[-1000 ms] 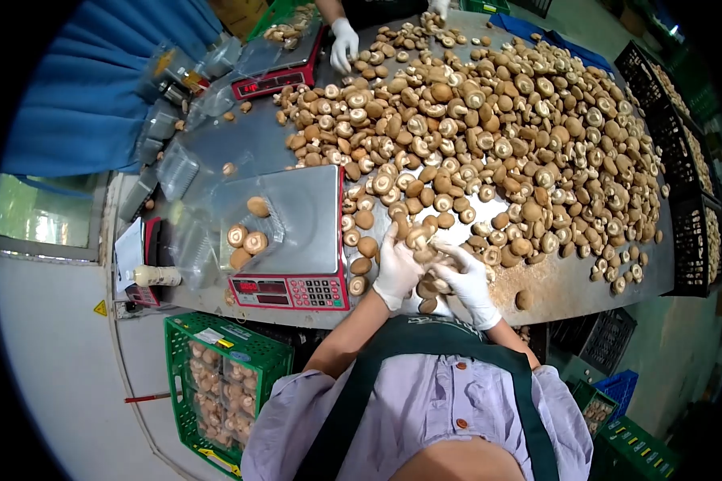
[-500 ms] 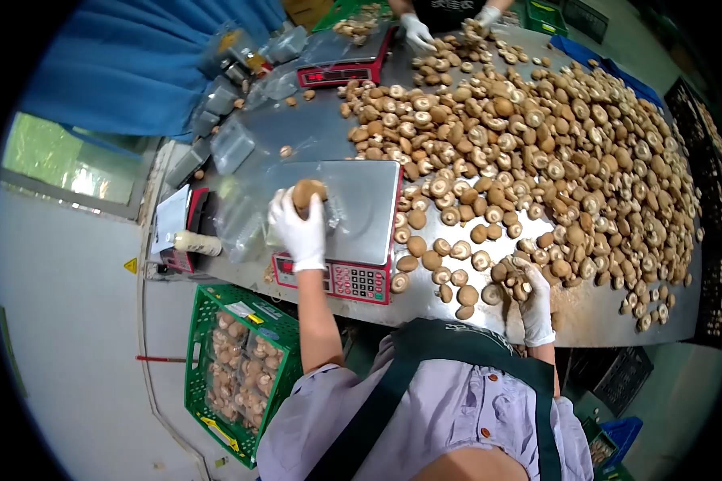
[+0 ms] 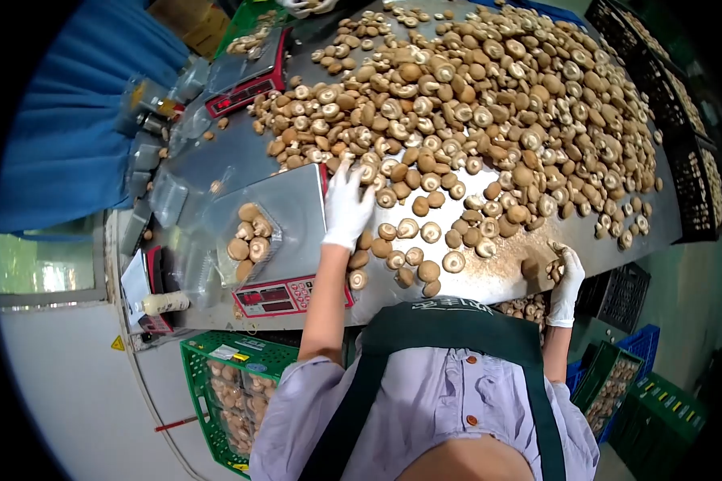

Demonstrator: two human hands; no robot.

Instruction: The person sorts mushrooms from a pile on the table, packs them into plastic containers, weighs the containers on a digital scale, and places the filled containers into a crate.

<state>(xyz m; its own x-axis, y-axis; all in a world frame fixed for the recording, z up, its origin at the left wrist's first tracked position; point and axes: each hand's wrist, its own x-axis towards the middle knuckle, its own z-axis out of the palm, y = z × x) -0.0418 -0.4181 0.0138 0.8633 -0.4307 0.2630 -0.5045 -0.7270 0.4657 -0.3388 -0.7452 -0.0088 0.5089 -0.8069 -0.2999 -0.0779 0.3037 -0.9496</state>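
Observation:
My left hand [image 3: 348,210], in a white glove, reaches over the right edge of the scale [image 3: 298,192]. Its fingers are spread at the near-left border of the mushroom pile [image 3: 489,104], with the fingertips at a mushroom. On the scale's plate sits a clear plastic tray [image 3: 273,242] with several brown-capped mushrooms [image 3: 256,248] in it. My right hand [image 3: 568,287], gloved too, is at the table's front edge, its fingers curled around a mushroom [image 3: 553,271]; whether there is more than one I cannot tell.
Another red scale [image 3: 245,90] stands at the back left, near another person's gloved hand [image 3: 306,6]. Clear trays [image 3: 168,199] and a bottle [image 3: 165,302] lie on the left. A green crate [image 3: 208,401] with packed mushrooms is below the table; black crates [image 3: 690,172] line the right.
My left hand has left the mushroom it held over the scale and moved right to the pile. The tray's mushrooms now show. My right hand has moved right, towards the table edge. The view has shifted.

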